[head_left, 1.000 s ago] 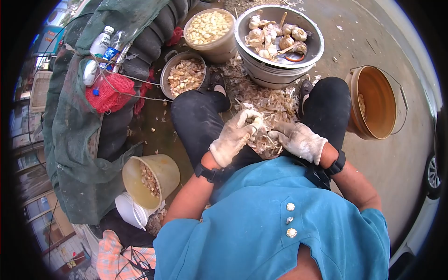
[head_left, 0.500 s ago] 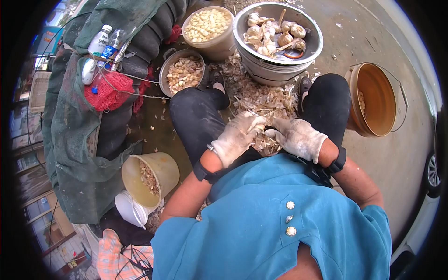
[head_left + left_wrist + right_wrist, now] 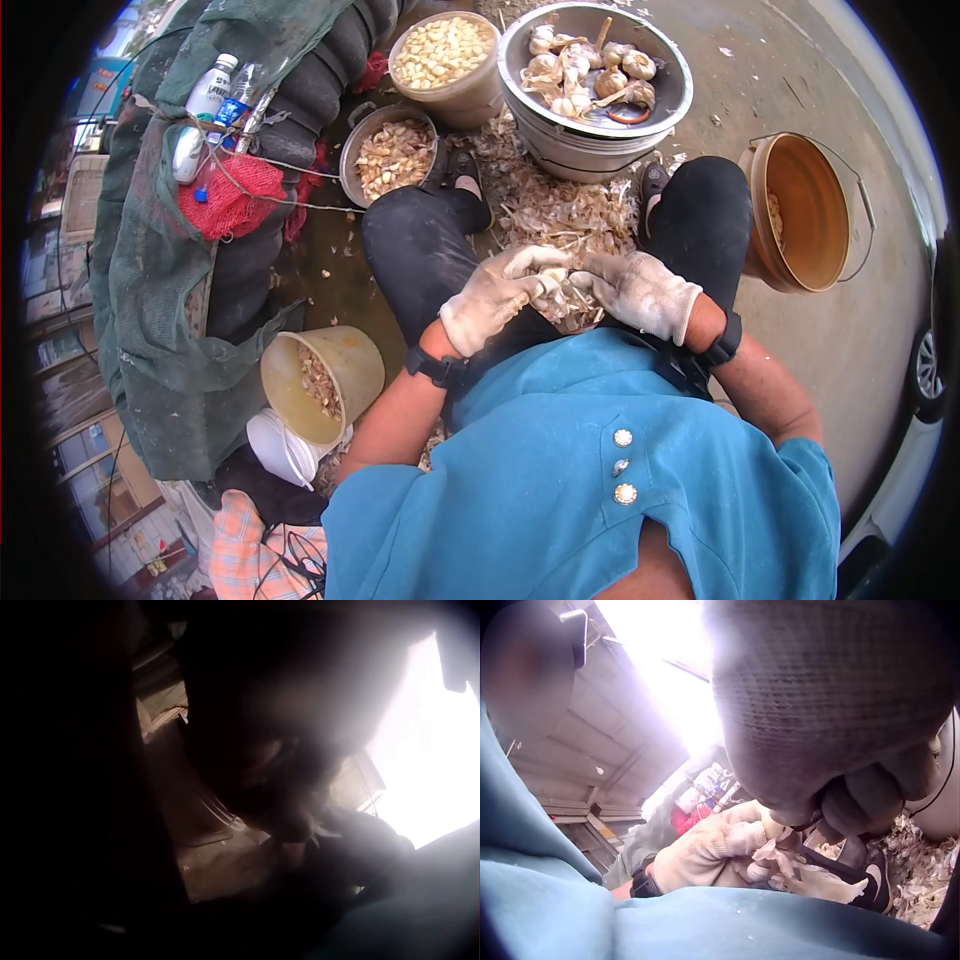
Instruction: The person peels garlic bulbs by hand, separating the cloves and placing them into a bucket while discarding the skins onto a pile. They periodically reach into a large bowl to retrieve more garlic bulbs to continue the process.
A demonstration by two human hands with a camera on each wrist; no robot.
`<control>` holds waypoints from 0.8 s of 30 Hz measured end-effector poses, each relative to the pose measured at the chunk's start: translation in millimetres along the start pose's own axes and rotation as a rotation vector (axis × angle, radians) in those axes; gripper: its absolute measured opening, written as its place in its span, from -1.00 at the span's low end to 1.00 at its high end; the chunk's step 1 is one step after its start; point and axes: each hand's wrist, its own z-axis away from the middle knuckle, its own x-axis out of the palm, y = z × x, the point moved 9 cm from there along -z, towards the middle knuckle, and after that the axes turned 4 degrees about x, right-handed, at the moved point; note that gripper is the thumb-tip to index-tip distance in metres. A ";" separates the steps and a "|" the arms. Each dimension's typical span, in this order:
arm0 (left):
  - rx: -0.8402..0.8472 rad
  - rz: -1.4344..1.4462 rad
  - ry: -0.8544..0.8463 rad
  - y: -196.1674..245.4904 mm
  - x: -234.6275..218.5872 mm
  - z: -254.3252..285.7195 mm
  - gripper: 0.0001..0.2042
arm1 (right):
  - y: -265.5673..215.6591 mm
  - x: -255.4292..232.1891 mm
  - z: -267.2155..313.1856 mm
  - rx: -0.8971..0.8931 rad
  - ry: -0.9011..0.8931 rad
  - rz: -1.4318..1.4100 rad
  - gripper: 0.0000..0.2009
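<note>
Both hands wear off-white work gloves and meet over the lap. The left hand (image 3: 490,302) has its fingers curled round a piece of garlic (image 3: 553,284) with papery skin hanging from it. From the other side the right hand (image 3: 645,295) bends its thumb and fingers onto the same garlic. In the right wrist view, loose pale skin (image 3: 821,883) trails below the left hand (image 3: 712,851), and the right glove (image 3: 832,705) fills the upper right with curled fingers. The left wrist view is mostly dark.
Whole garlic bulbs (image 3: 610,72) lie in a metal basin (image 3: 512,70) ahead. Left of it stand a tub of peeled cloves (image 3: 440,52) and a pot of cloves (image 3: 392,160). An orange-brown bucket (image 3: 815,220) stands at right, a cream bucket (image 3: 355,375) at left. Skins (image 3: 570,215) cover the ground between the feet.
The left hand turned inward over the garlic half a second ago, and now has shifted back left with its fingers spread wider, showing the garlic. The right hand stays nearly in place.
</note>
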 end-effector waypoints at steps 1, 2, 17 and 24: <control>0.011 0.146 0.068 5.7 -1.7 1.1 -0.58 | 4.2 2.4 -2.8 0.002 0.024 -0.009 -0.71; 0.011 0.145 0.068 1.8 -4.6 0.6 -0.58 | 6.5 2.8 -4.1 0.004 0.047 -0.017 -0.70; -0.018 0.036 0.025 -20.5 -9.6 -5.6 -0.51 | 29.8 -4.6 -15.4 0.146 0.145 -0.348 -0.51; 0.266 -0.240 0.028 5.3 5.1 -7.1 -0.66 | 13.1 0.3 -22.6 0.157 0.100 -0.644 -0.58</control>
